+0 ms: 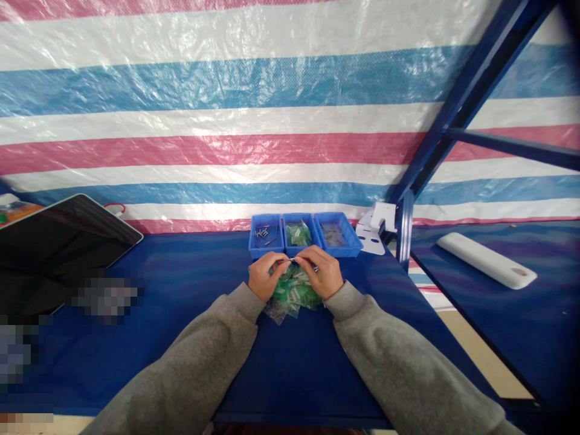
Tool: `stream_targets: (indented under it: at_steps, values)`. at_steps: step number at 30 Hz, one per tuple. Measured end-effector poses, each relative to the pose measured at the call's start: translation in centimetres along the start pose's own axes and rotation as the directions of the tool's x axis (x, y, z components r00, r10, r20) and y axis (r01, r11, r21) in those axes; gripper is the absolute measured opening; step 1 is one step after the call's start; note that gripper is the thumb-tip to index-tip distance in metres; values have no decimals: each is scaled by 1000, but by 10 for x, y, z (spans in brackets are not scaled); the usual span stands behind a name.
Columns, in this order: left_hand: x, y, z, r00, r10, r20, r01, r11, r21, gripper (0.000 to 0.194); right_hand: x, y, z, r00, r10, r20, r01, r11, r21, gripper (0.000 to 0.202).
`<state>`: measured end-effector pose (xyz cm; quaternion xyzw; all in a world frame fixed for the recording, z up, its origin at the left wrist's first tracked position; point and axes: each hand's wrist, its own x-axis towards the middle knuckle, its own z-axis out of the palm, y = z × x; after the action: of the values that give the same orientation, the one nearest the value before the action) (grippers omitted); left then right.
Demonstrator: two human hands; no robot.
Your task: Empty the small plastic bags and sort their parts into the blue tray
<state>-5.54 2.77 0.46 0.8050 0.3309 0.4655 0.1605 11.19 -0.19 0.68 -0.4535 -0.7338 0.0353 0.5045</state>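
Pinching a small, slender piece point(292, 260) from opposite sides, the left hand point(264, 275) and right hand point(325, 273) nearly meet over the far edge of a heap of clear and green packets point(295, 297) on the tabletop point(190, 266). The piece lies between the two sets of fingertips, its long axis seeming to run left to right, though it is too small to make out fully. Neither hand is clearly nearer. Just beyond the hands stand three blue bins point(260, 253), side by side.
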Motion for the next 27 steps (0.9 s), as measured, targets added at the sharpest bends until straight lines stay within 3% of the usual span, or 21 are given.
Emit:
stream_targets:
  at_steps: [7,17,27]
  values:
    - [1,0,-1,999,29,-18,-29,1000,-2,19,-1,-1,-1,1000,-2,25,2,1000,-4,23]
    - [0,0,-3,999,-39,16,38,998,40,29,-2,0,1,1000,-3,22,3,999,33,17]
    - [0,6,-5,994,47,-101,-51,998,-35,12,-3,0,1,995,-18,99,22,999,-38,23]
